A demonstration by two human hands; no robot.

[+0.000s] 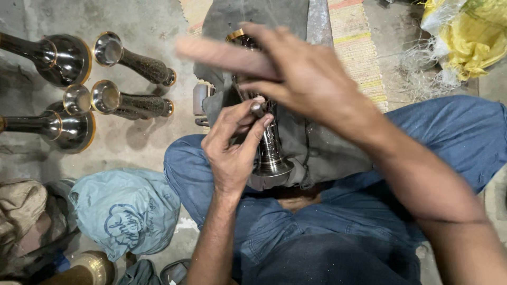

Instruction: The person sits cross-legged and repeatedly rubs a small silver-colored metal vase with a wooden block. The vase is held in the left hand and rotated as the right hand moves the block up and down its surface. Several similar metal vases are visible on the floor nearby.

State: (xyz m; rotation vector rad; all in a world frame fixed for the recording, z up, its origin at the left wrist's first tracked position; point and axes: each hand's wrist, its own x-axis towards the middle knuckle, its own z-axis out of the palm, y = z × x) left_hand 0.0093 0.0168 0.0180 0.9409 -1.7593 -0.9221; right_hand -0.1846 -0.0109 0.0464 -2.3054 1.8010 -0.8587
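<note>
Vase (270, 153) half-hidden behind right hand (306, 79)

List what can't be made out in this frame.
- Head view: the right hand is motion-blurred; its grip on the flat pale piece is unclear.
- The metal vase is mostly hidden behind both hands.
- What the left hand pinches is too small to tell.
- Brass vessel is cut off by the bottom edge.

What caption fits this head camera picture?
Left hand steadies a shiny metal vase while right hand swings a wooden stick.
</note>
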